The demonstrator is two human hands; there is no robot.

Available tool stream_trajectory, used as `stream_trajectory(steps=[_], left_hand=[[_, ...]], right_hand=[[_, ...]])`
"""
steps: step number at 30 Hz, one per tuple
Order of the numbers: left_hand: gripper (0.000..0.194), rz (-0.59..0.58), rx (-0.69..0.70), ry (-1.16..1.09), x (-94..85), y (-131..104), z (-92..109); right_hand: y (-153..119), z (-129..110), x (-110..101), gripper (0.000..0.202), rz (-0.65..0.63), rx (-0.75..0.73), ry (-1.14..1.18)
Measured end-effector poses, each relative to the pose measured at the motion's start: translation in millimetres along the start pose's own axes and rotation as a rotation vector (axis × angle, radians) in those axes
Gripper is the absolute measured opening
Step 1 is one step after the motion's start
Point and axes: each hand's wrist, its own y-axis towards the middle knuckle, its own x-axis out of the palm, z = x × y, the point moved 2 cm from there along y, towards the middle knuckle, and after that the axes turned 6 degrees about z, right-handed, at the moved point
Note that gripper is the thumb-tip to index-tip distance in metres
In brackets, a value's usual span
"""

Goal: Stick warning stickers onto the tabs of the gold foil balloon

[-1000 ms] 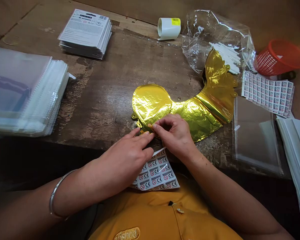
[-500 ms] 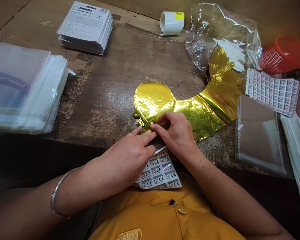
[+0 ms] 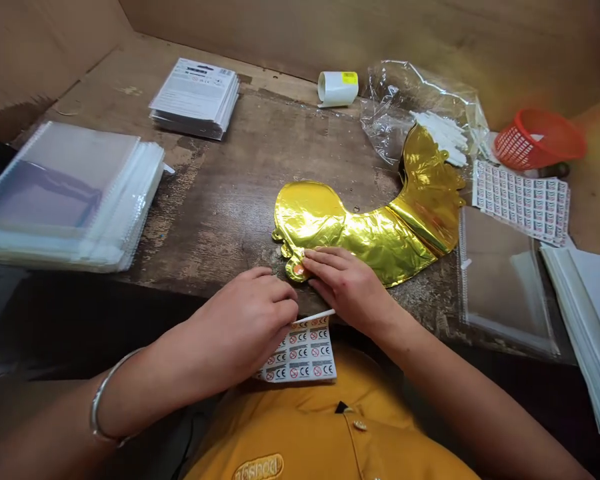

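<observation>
A flat gold foil balloon (image 3: 370, 240) lies at the desk's front edge, with small tabs on its left side. On its lowest tab is an orange round spot (image 3: 299, 269). My right hand (image 3: 353, 290) holds the balloon beside that tab, fingertips on top and thumb lower down. My left hand (image 3: 253, 317) is closed, fingers curled, on a sheet of CE warning stickers (image 3: 305, 353) that hangs over my lap; its fingertips are partly hidden. A thin white straw-like stick (image 3: 316, 316) runs between my hands along the sheet's top; which hand grips it I cannot tell.
Clear bags (image 3: 75, 193) are stacked at left, printed cards (image 3: 195, 97) behind them. Along the back stand a label roll (image 3: 337, 90), a plastic bag (image 3: 385, 127) with white sticks, and a red basket (image 3: 535, 143). A sticker sheet (image 3: 520, 200) and papers (image 3: 590, 320) are at right.
My left hand has drawn away from the balloon, down and left. My right fingers have straightened over it, and the orange spot now shows. The view has tilted up.
</observation>
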Motion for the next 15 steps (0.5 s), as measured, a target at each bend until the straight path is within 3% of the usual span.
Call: stream_trajectory(steps=[3, 5, 9, 15], left_hand=[[0.018, 0.002, -0.040, 0.028, -6.7, -5.3, 1.1], [0.017, 0.020, -0.060, 0.035, -8.6, -6.8, -0.2], [0.014, 0.089, -0.072, 0.075, -11.5, -5.9, -1.7], [0.013, 0.114, -0.032, 0.101, -17.3, 4.5, 0.1]], right_hand=[[-3.8, 0.9, 8.1, 0.027, 0.057, -0.078, -0.077], [-3.0, 3.2, 9.3, 0.023, 0.116, -0.029, -0.034], [5.9, 16.6, 0.7, 0.015, 0.149, 0.320, 0.193], [22.0, 43.3, -13.2, 0.038, -0.088, 0.671, 0.698]])
